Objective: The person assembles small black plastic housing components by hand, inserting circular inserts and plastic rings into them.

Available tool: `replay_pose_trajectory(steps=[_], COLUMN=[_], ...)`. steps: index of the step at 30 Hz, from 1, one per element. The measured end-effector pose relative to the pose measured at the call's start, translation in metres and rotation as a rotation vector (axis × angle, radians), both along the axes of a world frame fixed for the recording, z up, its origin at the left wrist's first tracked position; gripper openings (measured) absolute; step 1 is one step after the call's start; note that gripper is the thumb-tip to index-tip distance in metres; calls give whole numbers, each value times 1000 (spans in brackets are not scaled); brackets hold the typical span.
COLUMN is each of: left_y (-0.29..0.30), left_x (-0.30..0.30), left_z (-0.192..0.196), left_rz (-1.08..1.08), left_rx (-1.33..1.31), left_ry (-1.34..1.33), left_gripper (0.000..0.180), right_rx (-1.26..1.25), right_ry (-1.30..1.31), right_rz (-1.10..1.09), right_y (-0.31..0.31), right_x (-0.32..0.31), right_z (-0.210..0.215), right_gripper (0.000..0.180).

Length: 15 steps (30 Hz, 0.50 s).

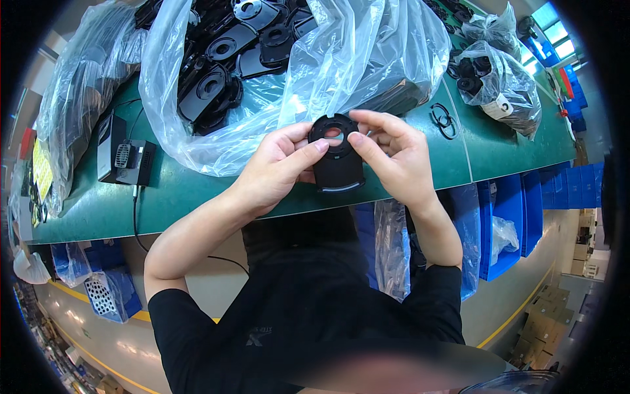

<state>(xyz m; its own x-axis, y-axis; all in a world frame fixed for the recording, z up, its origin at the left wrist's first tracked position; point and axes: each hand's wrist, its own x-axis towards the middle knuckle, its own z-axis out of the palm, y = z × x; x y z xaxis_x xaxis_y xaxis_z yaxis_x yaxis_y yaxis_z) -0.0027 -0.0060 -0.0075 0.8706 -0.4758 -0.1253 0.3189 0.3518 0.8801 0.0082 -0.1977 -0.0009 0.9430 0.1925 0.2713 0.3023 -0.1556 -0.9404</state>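
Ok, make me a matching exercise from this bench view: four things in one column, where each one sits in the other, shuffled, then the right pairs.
Things:
1. black plastic part
2. loose black rings
3. small black box unit
4. blue bins

Places:
A. below the bench edge, on the person's right
B. held between left hand and right hand
C. on the green bench, at the person's left, with a cable running off it
D. lying bare on the bench, right of the hands

Pairs: 1-B, 2-D, 3-C, 4-A
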Motion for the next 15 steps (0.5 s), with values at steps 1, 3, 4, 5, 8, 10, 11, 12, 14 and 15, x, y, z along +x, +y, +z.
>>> replay_pose_trajectory(steps=[1,3,4,5,8,10,11,12,14,15], left_y=[0,-2,-4,-2,-1,1,4,4,2,1], left_x=[0,-1,-2,-2,-1,-1,1,-1,1,2], left_z=[0,-1,-1,-1,-2,-1,-2,0,2,1], left_rz=[-12,-12,-6,-26,-40,8,10,10,45,21], left_rx=[8,25,44,37,117,61,37,32,45,20], left_ry=[-19,-13,-6,-8,1,44,12,8,13,18], left_gripper=[30,31,32,32,29,28,28,28,27,27], right_rx=[78,116,157,146,111,-27,-227,-306,-436,-520], right_ry=[119,178,239,253,273,15,-151,-252,-261,-255], right_rz=[33,53,79,94,43,-58,-138,-268,-537,-615], right_y=[-1,-3,-4,-4,-12,-32,-47,-64,-105,-122], right_x=[-2,-2,-1,0,-2,5,8,11,16,16], right_z=[0,1,2,3,1,-8,0,-1,-6,-10], right_gripper=[22,22,22,22,21,19,16,13,10,11])
